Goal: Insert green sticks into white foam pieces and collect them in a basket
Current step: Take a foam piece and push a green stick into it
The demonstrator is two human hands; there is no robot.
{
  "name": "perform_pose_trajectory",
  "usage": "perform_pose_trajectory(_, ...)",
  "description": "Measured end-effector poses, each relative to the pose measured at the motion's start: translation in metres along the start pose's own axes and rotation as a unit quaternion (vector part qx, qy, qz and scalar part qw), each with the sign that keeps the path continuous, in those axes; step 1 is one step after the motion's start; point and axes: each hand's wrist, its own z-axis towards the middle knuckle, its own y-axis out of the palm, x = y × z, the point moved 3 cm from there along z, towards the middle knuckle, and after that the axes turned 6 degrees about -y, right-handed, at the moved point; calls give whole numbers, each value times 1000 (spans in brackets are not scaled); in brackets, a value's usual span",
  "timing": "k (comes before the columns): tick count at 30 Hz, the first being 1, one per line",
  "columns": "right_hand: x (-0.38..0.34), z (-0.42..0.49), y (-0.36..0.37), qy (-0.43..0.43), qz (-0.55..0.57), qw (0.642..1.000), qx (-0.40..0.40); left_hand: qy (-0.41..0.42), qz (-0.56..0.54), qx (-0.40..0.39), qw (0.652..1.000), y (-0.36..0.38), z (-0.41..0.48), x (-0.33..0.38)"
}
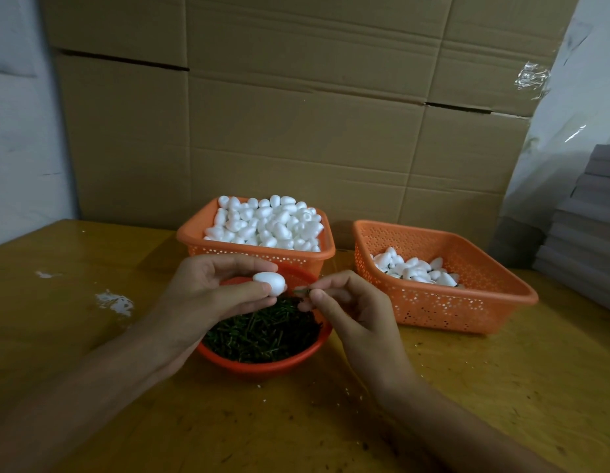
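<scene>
Over the red bowl (262, 366) of loose sticks (262, 332), the left hand (208, 291) has its grip pinching one white foam egg (270, 283) between thumb and fingertips. The right hand (348, 302) pinches a single green stick (301, 291) between thumb and forefinger.

Stick not yet inserted: its tip is just beside the egg, apparently apart.

Egg's long axis runs roughly horizontal, one end facing right toward the stick. The stick lies on nearly the same line, pointing left.

Progress judged early. The right orange basket (467, 302) holds a thin layer of finished pieces (412, 271); the rear orange basket (194, 235) is heaped with bare foam (266, 223).
</scene>
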Motion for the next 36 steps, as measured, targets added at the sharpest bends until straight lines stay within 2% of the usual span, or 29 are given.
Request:
perform_pose_trajectory(5,-1,2,-3,-5,-13,999,46,-3,22,-14,1000,1,-1,1)
perform_pose_trajectory(11,-5,2,-3,7,-2,999,34,0,33,-14,999,2,-1,1)
perform_pose_trajectory(19,-6,2,-5,2,-59,998,24,-4,10,-4,1000,0,2,-1)
perform_pose_trajectory(29,-5,0,-2,-31,-124,992,-6,30,100,-27,994,-1,2,-3)
perform_pose_trajectory(36,-2,0,-2,-31,-131,991,-4,76,145,-40,986,2,0,-2)
